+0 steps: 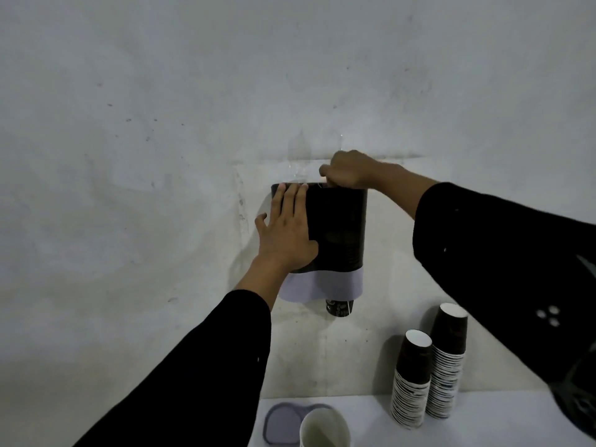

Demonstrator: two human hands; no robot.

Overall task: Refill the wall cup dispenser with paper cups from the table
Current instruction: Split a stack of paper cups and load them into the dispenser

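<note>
From the head view, the person is working at the wall cup dispenser (332,233), a dark body with a pale lower section, fixed to the wall above the tabletop (483,424). The left hand (287,233) lies flat against the dispenser's left front, fingers (292,201) straight, steadying it. The right hand (350,171) is at the dispenser's top rim, fingers curled as though pressing or gripping something there; what it holds, if anything, is hidden.

My guess is that cups are being pushed down into the top. The next move would call for reaching below and to the right of the dispenser for more.

One dark cup (339,308) pokes out of the dispenser's bottom opening. Two stacks of paper cups (429,375) stand on the tabletop, lower right of the dispenser. Directly below it sits a single empty cup (324,429) beside a grey lid (283,422).
</note>
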